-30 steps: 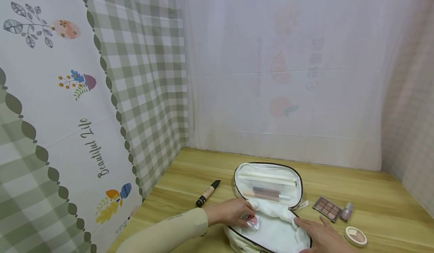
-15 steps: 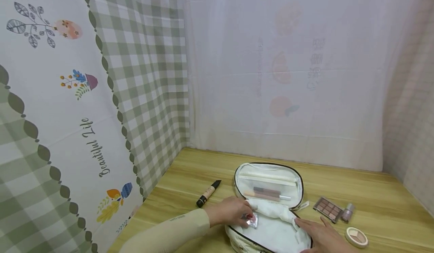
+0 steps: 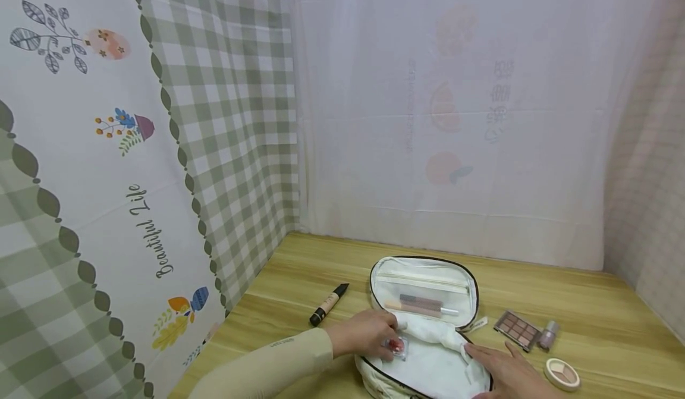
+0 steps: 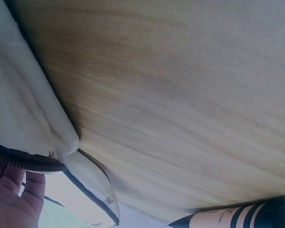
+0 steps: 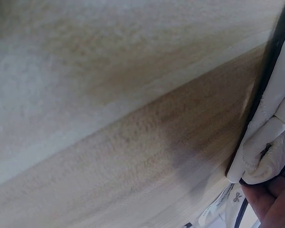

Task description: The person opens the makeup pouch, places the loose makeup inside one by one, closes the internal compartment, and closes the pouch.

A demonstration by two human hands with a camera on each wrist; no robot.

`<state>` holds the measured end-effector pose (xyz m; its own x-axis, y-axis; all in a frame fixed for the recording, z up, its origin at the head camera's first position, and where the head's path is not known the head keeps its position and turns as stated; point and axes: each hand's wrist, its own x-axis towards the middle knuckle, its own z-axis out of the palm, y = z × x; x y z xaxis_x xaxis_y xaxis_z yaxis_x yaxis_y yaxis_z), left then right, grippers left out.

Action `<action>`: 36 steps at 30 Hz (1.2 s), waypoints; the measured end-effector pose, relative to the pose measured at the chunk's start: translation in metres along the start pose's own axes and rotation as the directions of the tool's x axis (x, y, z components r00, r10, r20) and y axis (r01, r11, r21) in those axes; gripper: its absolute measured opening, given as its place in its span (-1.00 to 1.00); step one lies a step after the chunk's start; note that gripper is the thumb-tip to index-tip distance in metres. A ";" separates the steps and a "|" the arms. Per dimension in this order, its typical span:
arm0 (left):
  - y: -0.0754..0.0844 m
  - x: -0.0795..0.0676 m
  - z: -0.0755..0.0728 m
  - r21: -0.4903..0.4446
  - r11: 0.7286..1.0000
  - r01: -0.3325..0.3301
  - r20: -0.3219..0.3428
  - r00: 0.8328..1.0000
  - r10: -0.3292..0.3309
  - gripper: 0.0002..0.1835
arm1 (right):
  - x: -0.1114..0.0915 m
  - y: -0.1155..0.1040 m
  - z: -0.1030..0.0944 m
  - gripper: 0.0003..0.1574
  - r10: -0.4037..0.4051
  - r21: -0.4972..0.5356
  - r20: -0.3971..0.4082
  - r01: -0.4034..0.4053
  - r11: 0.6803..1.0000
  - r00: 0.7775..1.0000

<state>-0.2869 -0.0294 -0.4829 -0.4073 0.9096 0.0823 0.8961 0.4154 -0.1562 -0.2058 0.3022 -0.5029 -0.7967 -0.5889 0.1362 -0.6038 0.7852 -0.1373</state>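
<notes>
A white cosmetic bag (image 3: 425,366) with dark zipper edging lies unzipped, its lid (image 3: 428,277) folded back. My left hand (image 3: 369,335) reaches over the bag's left rim. It pinches a small clear square case (image 3: 400,348) with something red in it, just above the white lining; the fingers partly cover it. At the bag's right rim rests my right hand (image 3: 508,372), fingers extended over the edge. In the left wrist view, fingers (image 4: 34,190) show beside the zipper. The right wrist view shows fingertips (image 5: 259,199) against the rim.
Left of the bag lies a beige tube with black ends (image 3: 329,305). To the right are an eyeshadow palette (image 3: 517,329), a small bottle (image 3: 547,335) and a round three-colour compact (image 3: 562,374). Slim lip tubes (image 3: 423,305) sit in the lid's clear pocket.
My left hand has turned the small case slightly, its red content now showing more clearly, and stays at nearly the same spot. The right hand and the bag have hardly moved.
</notes>
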 end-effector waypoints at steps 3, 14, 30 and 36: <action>-0.002 0.000 0.001 -0.077 0.997 0.022 -0.020 1.000 -0.024 -0.75 | 0.000 0.000 0.000 0.17 0.008 0.006 0.010 -0.009 1.000 1.000; -0.031 -0.017 -0.020 -0.316 0.930 0.187 -0.057 0.975 -0.216 -0.68 | 0.000 0.001 0.000 0.17 0.012 0.001 0.021 -0.012 1.000 1.000; -0.077 -0.059 -0.016 -0.443 0.780 0.442 -0.074 0.849 -0.523 -0.57 | 0.000 -0.003 0.000 0.17 0.024 -0.011 0.015 -0.024 1.000 1.000; -0.087 -0.074 -0.011 -0.497 0.699 0.514 -0.067 0.781 -0.621 -0.50 | 0.000 -0.003 -0.001 0.16 0.016 -0.002 0.014 -0.016 1.000 1.000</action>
<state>-0.3324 -0.1331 -0.4650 -0.8628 0.4514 0.2276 0.5052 0.7526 0.4224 -0.2039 0.3003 -0.5012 -0.8068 -0.5786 0.1198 -0.5906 0.7951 -0.1378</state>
